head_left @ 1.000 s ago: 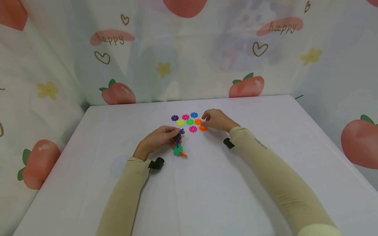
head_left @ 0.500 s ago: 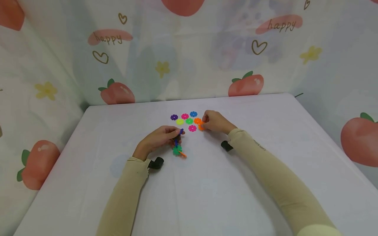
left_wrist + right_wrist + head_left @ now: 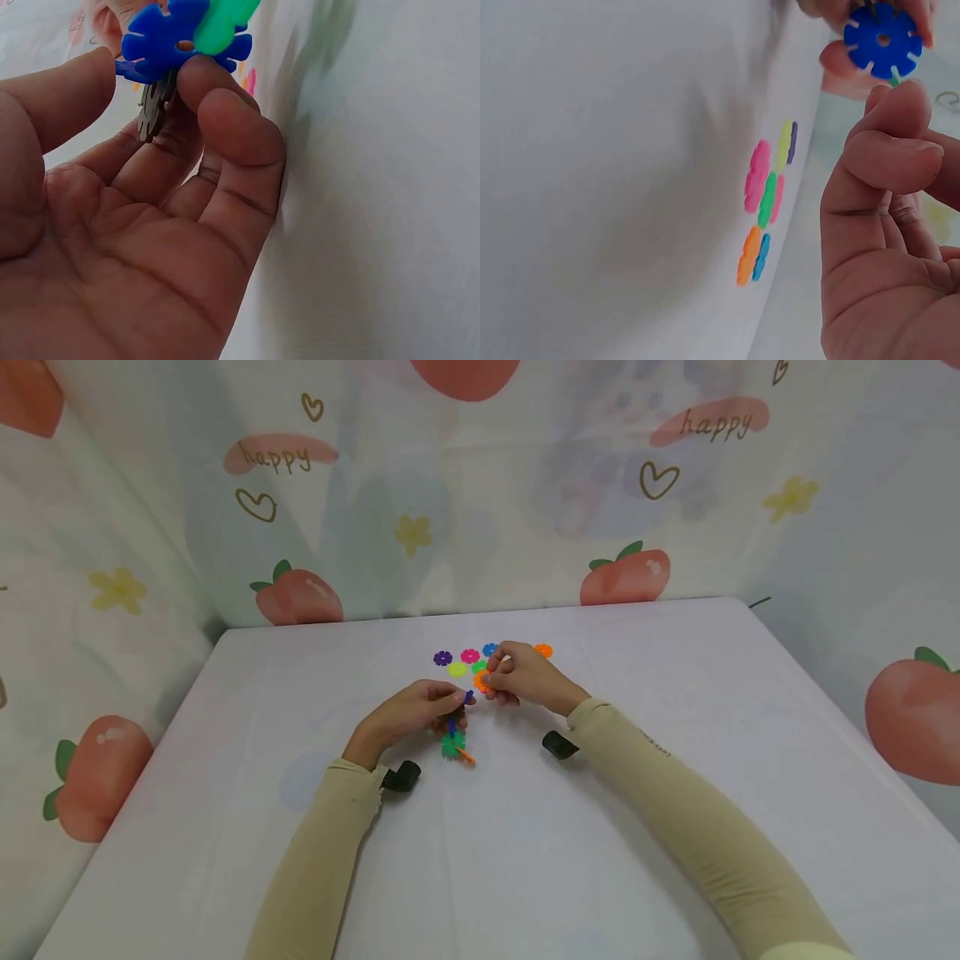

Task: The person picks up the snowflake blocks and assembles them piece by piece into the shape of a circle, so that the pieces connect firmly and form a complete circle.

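Note:
My left hand [image 3: 408,712] pinches a joined string of slotted plastic snowflake discs by its upper end. A blue disc [image 3: 169,41] and a grey-brown one [image 3: 152,112] show among the fingers in the left wrist view. Below the hand hang a green disc [image 3: 452,745] and an orange disc seen edge-on [image 3: 467,757]. Just to the right, my right hand [image 3: 532,678] pinches a loose orange snowflake disc [image 3: 482,682] between thumb and finger, close to the string but apart from it. In the right wrist view, fingers mostly hide that held disc.
Loose discs lie on the white table [image 3: 600,827] beyond the hands: purple [image 3: 442,658], pink [image 3: 470,656], yellow [image 3: 457,669], blue [image 3: 490,649] and green [image 3: 478,667]. Another orange disc [image 3: 543,651] lies right of the right hand. A near pink disc [image 3: 757,176] shows in the right wrist view.
My right hand has picked up an orange disc and moved left with it, towards the string. An orange disc now shows behind the right hand. The left hand has barely moved.

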Demonstrator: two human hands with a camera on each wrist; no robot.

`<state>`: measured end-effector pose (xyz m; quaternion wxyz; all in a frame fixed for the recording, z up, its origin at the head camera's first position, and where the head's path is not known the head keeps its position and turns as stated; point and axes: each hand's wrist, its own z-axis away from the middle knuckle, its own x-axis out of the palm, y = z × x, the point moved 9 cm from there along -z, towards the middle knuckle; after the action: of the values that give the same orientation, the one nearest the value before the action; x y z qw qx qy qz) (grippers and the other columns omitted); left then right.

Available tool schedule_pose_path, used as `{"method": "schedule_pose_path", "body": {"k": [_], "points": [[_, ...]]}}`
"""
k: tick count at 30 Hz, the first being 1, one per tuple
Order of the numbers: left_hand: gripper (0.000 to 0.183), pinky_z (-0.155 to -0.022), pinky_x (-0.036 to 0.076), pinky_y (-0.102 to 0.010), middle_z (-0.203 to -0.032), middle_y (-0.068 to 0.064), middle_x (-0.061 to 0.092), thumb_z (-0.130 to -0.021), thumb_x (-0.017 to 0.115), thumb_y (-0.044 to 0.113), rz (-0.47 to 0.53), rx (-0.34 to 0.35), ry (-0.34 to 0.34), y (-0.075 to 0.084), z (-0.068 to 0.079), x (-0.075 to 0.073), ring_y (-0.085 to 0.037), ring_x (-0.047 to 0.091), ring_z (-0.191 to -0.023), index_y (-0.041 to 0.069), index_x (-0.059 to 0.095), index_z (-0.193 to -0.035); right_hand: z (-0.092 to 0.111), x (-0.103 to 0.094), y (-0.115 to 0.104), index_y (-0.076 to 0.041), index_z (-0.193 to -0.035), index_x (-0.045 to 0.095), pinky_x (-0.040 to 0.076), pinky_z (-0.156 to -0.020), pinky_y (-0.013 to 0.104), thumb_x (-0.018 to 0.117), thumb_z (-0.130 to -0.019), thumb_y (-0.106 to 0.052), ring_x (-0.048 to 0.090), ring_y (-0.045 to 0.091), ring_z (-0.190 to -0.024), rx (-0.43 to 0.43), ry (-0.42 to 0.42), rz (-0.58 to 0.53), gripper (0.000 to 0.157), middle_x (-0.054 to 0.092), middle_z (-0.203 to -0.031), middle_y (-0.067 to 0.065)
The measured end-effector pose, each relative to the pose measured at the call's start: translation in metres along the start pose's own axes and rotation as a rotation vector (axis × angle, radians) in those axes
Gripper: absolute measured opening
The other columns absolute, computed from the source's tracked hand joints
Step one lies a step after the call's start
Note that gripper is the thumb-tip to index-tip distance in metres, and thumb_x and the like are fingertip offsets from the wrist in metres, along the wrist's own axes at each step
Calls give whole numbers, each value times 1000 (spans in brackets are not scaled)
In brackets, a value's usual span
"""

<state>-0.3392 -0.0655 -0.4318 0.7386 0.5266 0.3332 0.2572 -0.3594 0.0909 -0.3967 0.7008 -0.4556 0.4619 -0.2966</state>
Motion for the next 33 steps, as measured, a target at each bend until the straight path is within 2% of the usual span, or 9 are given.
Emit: {"method": "schedule_pose_path", "body": {"k": [10, 17, 22, 26, 29, 33], "points": [[35, -76, 48, -30, -98, -9, 71, -115, 54, 22, -10, 35, 9, 3, 2, 2, -22, 59, -82, -6, 68, -128, 0, 15, -3, 0, -109, 53, 52, -60, 25, 68, -106, -8, 62, 19, -64, -24, -4, 20, 17, 73, -84, 15], [30, -78, 50, -30, -92, -9, 70, -114, 53, 15, -14, 62, 42, 5, 3, 0, -22, 60, -85, -9, 68, -122, 2, 21, -12, 0, -103, 51, 51, -57, 24, 67, -104, 0, 61, 20, -60, -115, 10, -7, 16, 72, -80, 17], [29, -83, 52, -31, -92, -10, 70, -114, 53, 16, -18, 49, 70, 2, 3, -3, -22, 62, -87, -8, 69, -119, 3, 25, -12, -1, -104, 49, 50, -56, 24, 65, -105, -1, 60, 20, -59, -145, 14, -26, 16, 72, -78, 14], [33, -85, 52, -33, -96, -12, 72, -114, 55, 24, 4, 9, 28, -3, 3, -3, -23, 64, -89, -5, 68, -124, 3, 27, -7, 0, -105, 51, 49, -56, 25, 65, -106, -2, 61, 20, -60, -144, 3, -43, 14, 74, -80, 14], [35, -84, 51, -33, -98, -13, 75, -113, 57, 29, 14, -35, 10, -6, 5, -5, -24, 65, -90, -1, 66, -128, 0, 26, -4, 1, -105, 56, 49, -57, 25, 64, -107, -7, 61, 19, -62, -143, -1, -16, 11, 74, -83, 14], [34, -78, 50, -31, -100, -15, 77, -113, 58, 28, 27, -40, -4, -5, 6, -7, -25, 67, -89, -2, 64, -127, -3, 16, -4, 5, -109, 64, 48, -58, 25, 61, -110, -12, 61, 25, -67, -143, 40, 39, 17, 73, -89, 15]]}}
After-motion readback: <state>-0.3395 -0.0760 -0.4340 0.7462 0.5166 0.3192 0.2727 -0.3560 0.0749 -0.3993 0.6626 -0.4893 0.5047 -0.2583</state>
